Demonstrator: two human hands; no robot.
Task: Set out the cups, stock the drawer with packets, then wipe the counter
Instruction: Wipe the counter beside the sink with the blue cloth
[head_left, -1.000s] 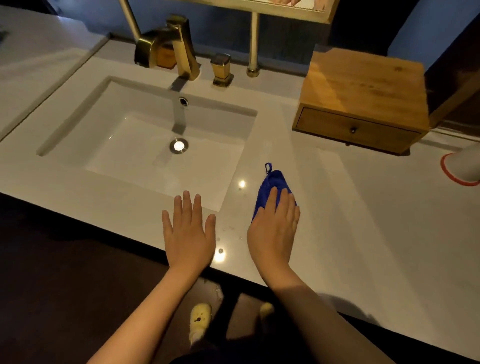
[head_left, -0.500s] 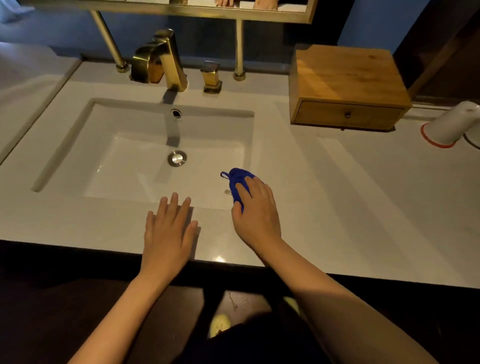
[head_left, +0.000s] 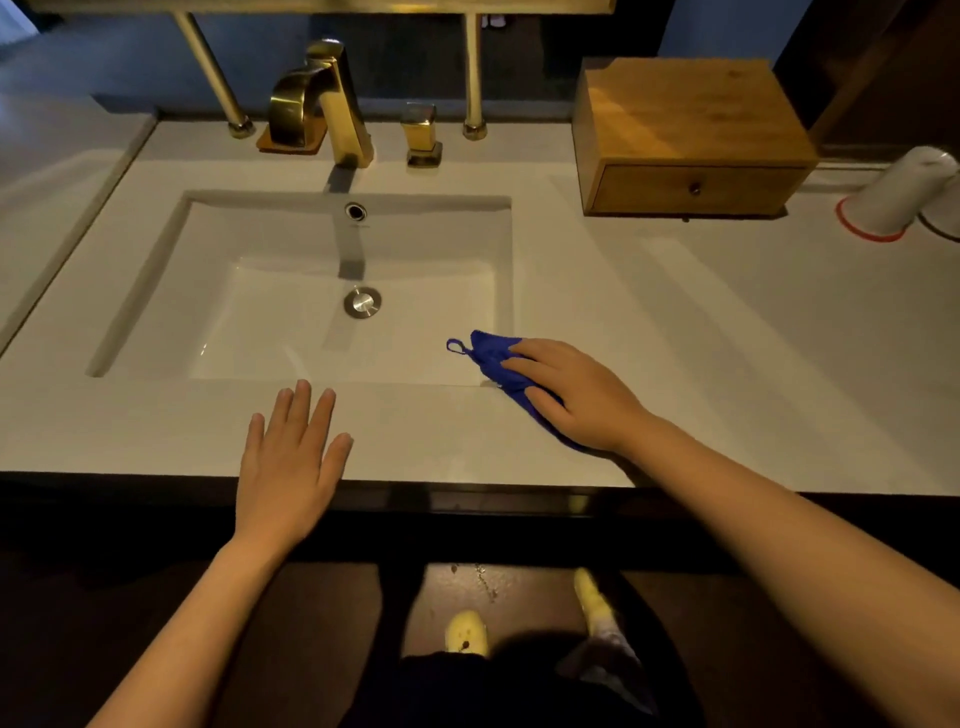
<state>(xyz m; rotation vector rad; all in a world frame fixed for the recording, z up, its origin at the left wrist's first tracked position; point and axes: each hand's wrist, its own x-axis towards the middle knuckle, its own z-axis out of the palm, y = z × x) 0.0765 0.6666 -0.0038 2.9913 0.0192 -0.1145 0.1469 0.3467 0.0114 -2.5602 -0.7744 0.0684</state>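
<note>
My right hand (head_left: 576, 397) presses flat on a blue cloth (head_left: 493, 358) at the front right corner of the sink, on the white counter (head_left: 727, 374). The cloth's small hanging loop sticks out to the left over the basin. My left hand (head_left: 291, 462) rests flat on the counter's front strip, fingers apart, holding nothing. A wooden box with one shut drawer (head_left: 691, 140) stands at the back right. Beside it, an upside-down white cup with a red rim (head_left: 893, 195) sits at the right edge, with a second cup partly cut off behind it.
A white rectangular sink (head_left: 156, 291) with a metal drain fills the left middle. A gold faucet (head_left: 322, 101) and its handle (head_left: 423, 135) stand behind it, between two gold mirror posts. The counter's dark front edge runs below my hands.
My right hand has slid the blue cloth along the counter by the sink's front right corner. My left hand stays flat on the front strip. The view has shifted slightly.
</note>
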